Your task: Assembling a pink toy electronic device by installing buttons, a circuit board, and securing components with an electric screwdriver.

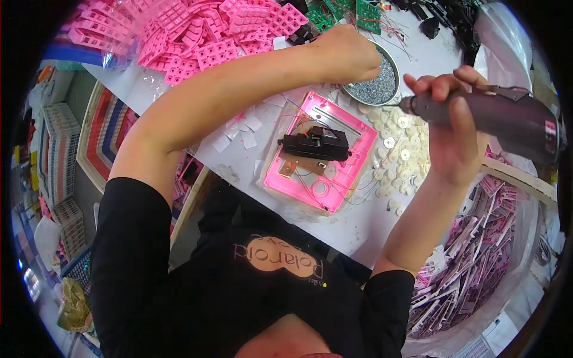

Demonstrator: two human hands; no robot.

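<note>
My left hand (351, 55) is curled over the left side of a round metal bowl (396, 67) full of small silvery screws (375, 83). Its fingertips are turned down, so I cannot see what they hold. In my right hand (456, 134) is a dark grey electric screwdriver (501, 119), its tip pointing left, close to the bowl's lower rim. Between my forearms lies a pink plastic housing (279, 179), open side up. A black mechanism (313, 144), a brown board (304, 164) and thin red and dark wires rest in it.
Many white plastic discs (401, 146) are spread right of the housing. Pink keypad-like parts (218, 53) are heaped at the far left, green circuit boards (368, 15) and black parts (430, 27) at the back. A lined container of pink pieces (465, 268) stands at lower right.
</note>
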